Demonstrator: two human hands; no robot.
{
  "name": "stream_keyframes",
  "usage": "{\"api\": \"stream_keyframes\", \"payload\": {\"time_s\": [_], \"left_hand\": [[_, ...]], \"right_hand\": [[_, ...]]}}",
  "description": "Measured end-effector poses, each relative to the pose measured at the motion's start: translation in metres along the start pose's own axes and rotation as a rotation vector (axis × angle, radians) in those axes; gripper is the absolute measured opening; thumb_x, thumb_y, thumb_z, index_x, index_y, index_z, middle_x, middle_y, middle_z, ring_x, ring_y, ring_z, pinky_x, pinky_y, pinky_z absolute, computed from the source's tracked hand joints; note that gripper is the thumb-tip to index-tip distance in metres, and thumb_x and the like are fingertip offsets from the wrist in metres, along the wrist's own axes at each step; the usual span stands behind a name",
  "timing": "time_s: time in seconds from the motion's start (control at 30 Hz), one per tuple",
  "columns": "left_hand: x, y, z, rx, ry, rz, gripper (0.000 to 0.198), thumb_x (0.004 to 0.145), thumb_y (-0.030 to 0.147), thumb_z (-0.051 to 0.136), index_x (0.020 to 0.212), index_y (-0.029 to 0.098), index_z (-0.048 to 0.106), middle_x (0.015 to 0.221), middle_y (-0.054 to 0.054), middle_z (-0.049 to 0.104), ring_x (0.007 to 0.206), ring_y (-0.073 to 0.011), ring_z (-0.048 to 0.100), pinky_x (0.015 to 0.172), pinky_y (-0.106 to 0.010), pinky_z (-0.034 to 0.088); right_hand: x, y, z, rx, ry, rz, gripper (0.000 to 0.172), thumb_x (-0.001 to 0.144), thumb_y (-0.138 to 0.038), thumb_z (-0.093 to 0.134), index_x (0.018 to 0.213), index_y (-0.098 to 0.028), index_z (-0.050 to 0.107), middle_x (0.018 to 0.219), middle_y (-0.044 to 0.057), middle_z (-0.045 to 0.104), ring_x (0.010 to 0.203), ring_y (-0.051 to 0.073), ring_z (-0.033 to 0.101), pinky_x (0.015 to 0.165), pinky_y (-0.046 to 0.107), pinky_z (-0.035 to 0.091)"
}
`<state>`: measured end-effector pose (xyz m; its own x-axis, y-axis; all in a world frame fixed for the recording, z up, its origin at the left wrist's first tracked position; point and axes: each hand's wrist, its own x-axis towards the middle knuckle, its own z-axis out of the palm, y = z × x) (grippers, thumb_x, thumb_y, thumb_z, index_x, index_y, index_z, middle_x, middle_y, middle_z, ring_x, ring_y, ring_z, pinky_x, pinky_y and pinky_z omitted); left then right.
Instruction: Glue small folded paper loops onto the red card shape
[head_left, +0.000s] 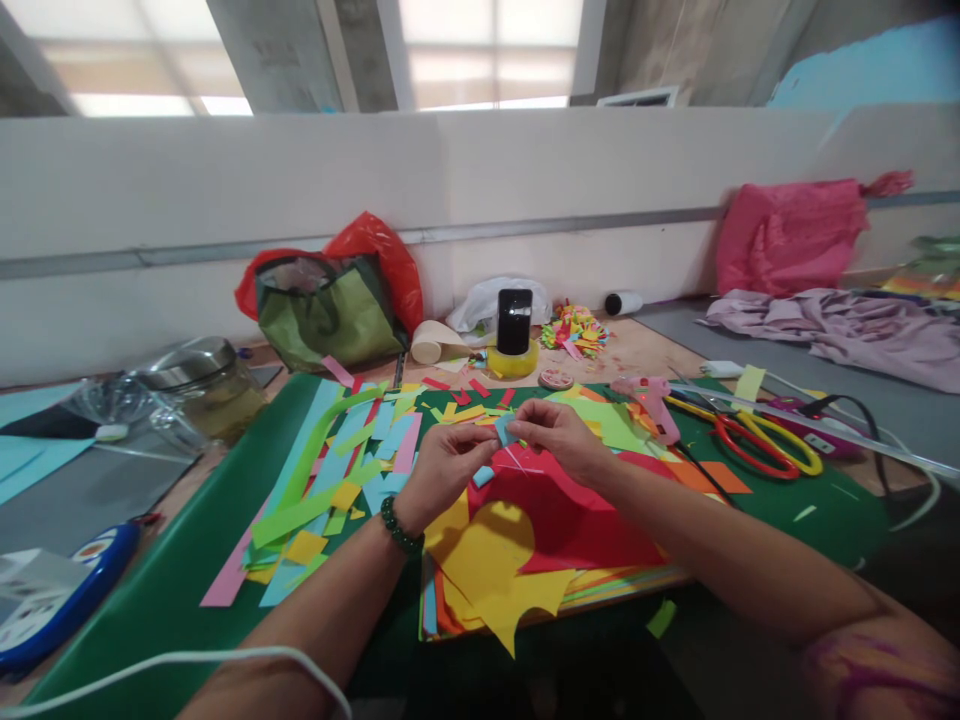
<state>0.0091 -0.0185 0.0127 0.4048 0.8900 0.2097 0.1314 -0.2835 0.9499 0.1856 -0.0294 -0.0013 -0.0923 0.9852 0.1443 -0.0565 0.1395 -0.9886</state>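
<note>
A small light-blue piece of paper (505, 431) is pinched between the fingertips of both my hands. My left hand (452, 458), with a dark green bead bracelet (400, 525) at the wrist, has it from the left. From the right, my right hand (564, 437) closes on it with thumb and fingers. Beneath them lies red paper (592, 520) on a stack of coloured sheets, with a yellow cut-out (484, 545) on its near left. Another small light-blue piece (482, 477) rests on the red paper below my fingers.
Cut paper strips (322, 510) cover the green mat (187, 510) on the left. To the right are a pink glue gun (654, 405) and red-and-yellow-handled scissors (757, 445). A phone (514, 320) stands in a tape roll (513, 360) behind. A glass jar (206, 385) stands left.
</note>
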Motion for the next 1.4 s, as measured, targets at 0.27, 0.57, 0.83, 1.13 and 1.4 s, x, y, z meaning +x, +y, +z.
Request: {"api": "stream_keyframes", "payload": {"time_s": [0.27,0.57,0.83,1.13,1.4], "left_hand": [[0.000,-0.003,0.002,0.044,0.013,0.037,0.013,0.066,0.027,0.068,0.058,0.017,0.070,0.055,-0.001,0.061,0.054,-0.0124,0.048,0.052,-0.023,0.038],[-0.001,0.000,0.004,-0.004,0.002,-0.028,0.017,0.066,0.032,0.071,0.072,0.016,0.069,0.068,-0.003,0.065,0.060,-0.0137,0.054,0.054,-0.023,0.042],[0.000,0.003,0.004,0.034,-0.004,0.024,0.015,0.071,0.030,0.067,0.067,0.016,0.061,0.067,-0.001,0.060,0.063,-0.0127,0.053,0.057,-0.022,0.042],[0.007,-0.002,-0.007,0.047,0.105,0.007,0.014,0.070,0.025,0.067,0.081,0.018,0.062,0.076,-0.001,0.063,0.067,-0.0127,0.056,0.060,-0.023,0.044],[0.032,-0.013,-0.067,0.029,0.489,0.020,0.021,0.067,0.025,0.063,0.086,0.017,0.062,0.066,0.003,0.058,0.055,-0.0098,0.048,0.052,-0.022,0.039]], "right_hand": [[0.000,0.003,0.001,0.076,0.026,-0.001,0.044,0.054,-0.047,0.084,0.068,-0.019,0.052,0.061,-0.006,0.051,0.054,0.008,0.043,0.053,0.024,0.035],[-0.001,0.004,0.001,0.080,0.027,-0.078,0.040,0.058,-0.039,0.082,0.075,-0.021,0.050,0.067,-0.006,0.052,0.060,0.010,0.047,0.058,0.025,0.039],[-0.006,0.005,0.007,-0.123,-0.005,-0.142,0.030,0.065,-0.033,0.073,0.079,-0.021,0.049,0.076,-0.002,0.055,0.069,0.012,0.054,0.060,0.025,0.041],[0.000,0.002,-0.003,-0.092,-0.003,-0.135,0.028,0.061,-0.026,0.067,0.083,-0.021,0.050,0.067,-0.005,0.055,0.057,0.009,0.048,0.052,0.024,0.039],[0.005,0.011,-0.011,-0.093,-0.121,0.184,0.034,0.057,-0.023,0.065,0.087,-0.020,0.048,0.060,-0.008,0.055,0.046,0.010,0.051,0.045,0.023,0.038]]}}
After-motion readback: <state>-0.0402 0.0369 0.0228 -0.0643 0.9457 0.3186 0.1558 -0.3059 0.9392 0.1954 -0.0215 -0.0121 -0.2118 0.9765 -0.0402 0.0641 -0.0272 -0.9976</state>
